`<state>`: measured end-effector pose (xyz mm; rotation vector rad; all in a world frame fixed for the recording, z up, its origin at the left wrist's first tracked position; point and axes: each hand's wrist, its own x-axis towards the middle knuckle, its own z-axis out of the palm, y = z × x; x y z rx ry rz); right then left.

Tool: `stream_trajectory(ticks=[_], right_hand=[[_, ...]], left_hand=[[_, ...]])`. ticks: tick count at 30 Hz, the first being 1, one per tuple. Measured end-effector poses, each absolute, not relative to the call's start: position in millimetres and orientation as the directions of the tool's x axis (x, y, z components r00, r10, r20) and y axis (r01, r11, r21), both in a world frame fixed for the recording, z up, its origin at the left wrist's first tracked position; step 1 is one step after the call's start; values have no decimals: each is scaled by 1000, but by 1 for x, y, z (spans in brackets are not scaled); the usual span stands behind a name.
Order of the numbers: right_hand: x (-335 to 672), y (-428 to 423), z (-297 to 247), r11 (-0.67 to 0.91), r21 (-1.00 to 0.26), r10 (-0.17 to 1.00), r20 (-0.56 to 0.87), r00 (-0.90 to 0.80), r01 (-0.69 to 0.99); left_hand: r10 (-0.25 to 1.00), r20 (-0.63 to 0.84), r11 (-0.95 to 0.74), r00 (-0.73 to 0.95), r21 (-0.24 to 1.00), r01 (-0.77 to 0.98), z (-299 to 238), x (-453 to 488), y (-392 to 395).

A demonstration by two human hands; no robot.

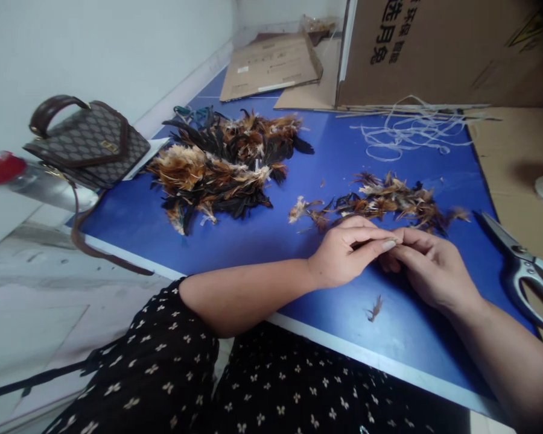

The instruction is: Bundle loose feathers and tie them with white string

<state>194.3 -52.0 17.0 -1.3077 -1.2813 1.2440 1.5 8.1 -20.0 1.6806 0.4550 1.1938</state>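
Note:
My left hand (pixel 350 250) and my right hand (pixel 428 265) meet above the blue table, thumbs and fingertips pinched close together. Whatever lies between the fingertips is too small and covered to make out. Just behind the hands is a loose pile of brown, black and cream feathers (pixel 391 196). One small brown feather tuft (pixel 375 307) lies by itself nearer the table's front edge. A larger heap of feather bunches (pixel 226 163), black, orange and cream, spreads over the table to the left.
Scissors (pixel 520 250) lie partly open at the right. Tangled white string (pixel 411 132) rests farther back. Cardboard sheets (pixel 271 63) and a large cardboard box (pixel 452 54) stand behind. A patterned handbag (pixel 90 144) and a red-capped bottle (pixel 36 181) are at the left.

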Motion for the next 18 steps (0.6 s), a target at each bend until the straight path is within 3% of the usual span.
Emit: stream_trajectory(ticks=[5, 10, 15, 18], right_hand=[[200, -56, 9, -89, -996, 994, -90, -69, 29], [197, -55, 16, -53, -987, 994, -66, -85, 152], [189, -54, 23, 126, -959, 978, 163, 133, 253], [188, -55, 20, 283, -880, 921, 361, 150, 382]], left_hand=[[798, 371, -302, 474, 928, -219, -14, -1, 5], [830, 214, -112, 515, 969, -221, -5, -4, 5], [878, 178, -89, 444, 973, -213, -7, -3, 6], [871, 47, 53, 488, 980, -189, -7, -2, 4]])
